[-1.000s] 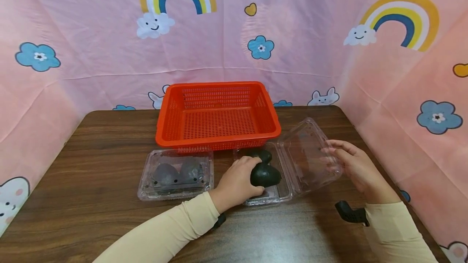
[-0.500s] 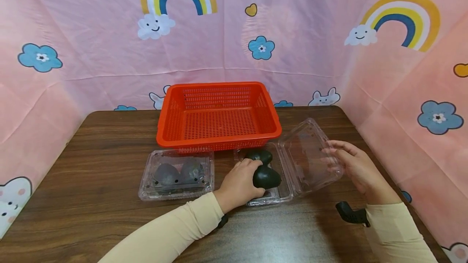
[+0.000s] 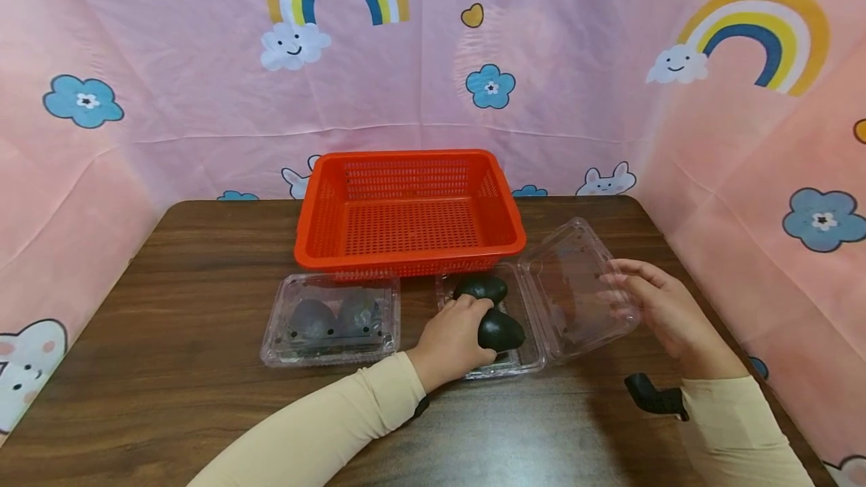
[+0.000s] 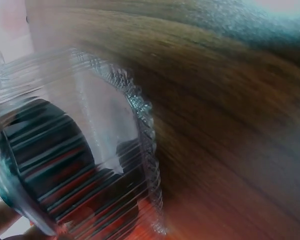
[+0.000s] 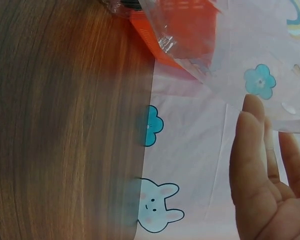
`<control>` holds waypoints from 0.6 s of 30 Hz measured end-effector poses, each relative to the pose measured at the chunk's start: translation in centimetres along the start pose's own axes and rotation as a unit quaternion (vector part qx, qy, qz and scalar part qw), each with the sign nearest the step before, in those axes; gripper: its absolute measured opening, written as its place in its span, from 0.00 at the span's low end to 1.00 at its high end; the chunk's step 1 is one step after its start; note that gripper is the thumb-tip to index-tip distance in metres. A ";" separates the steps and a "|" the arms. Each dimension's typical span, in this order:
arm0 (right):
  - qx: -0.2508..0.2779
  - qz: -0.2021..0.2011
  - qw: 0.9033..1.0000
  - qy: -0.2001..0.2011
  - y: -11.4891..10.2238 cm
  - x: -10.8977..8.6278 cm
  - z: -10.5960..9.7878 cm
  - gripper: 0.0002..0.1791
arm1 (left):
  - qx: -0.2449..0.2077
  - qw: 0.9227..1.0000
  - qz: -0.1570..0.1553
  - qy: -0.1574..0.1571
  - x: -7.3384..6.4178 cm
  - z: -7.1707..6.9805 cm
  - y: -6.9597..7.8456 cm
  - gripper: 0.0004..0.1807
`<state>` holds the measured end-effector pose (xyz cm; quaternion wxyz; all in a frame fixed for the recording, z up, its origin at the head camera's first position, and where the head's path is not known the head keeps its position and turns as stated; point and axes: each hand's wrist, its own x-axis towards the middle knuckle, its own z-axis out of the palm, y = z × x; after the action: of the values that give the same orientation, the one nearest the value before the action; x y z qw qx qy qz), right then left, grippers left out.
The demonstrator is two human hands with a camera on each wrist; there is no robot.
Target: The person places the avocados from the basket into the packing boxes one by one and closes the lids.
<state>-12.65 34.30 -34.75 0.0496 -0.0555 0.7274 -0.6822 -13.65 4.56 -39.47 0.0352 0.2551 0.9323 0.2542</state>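
Note:
My left hand [image 3: 455, 343] grips a dark green avocado [image 3: 502, 331] in the base of an opened clear plastic clamshell [image 3: 532, 344]. A second avocado [image 3: 482, 288] lies behind it. In the left wrist view, dark fruit [image 4: 52, 145] shows through ribbed clear plastic [image 4: 145, 130], with fingertips at the lower left. My right hand [image 3: 666, 314] holds the clamshell's raised lid [image 3: 571, 288] by its outer edge. Some fingers show through the plastic. In the right wrist view, the thumb and fingers meet the lid [image 5: 215, 50] from below.
A red plastic basket [image 3: 409, 254] stands behind the clamshell. To the left, a closed clear clamshell [image 3: 271, 352] holds dark rounded fruit. All stand on a dark wooden table [image 3: 169, 322], with a pink patterned cloth [image 3: 419, 81] around the back and sides.
My left hand shifts slightly right with the avocado, showing more of the second one. The right hand and lid stay in place. The head view turns a little.

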 end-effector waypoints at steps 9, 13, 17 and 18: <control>-0.003 0.003 1.000 0.001 0.0 0.1 0.0 0.11 | 0.008 1.000 0.002 -0.011 0.1 0.3 0.2 0.32; -0.009 0.004 1.000 0.003 0.0 0.1 -0.1 0.11 | 0.008 1.000 0.004 -0.016 0.1 0.5 0.2 0.33; -0.009 0.005 1.000 0.003 0.0 0.0 -0.1 0.11 | 0.015 1.000 0.003 -0.022 0.2 0.6 0.3 0.33; -0.009 0.005 1.000 0.003 0.0 0.0 0.0 0.11 | 0.018 1.000 0.003 -0.024 0.2 0.7 0.3 0.34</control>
<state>-12.67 34.34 -34.71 0.0499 -0.0502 0.7337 -0.6758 -13.53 5.16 -39.88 0.0522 0.2642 0.9348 0.2316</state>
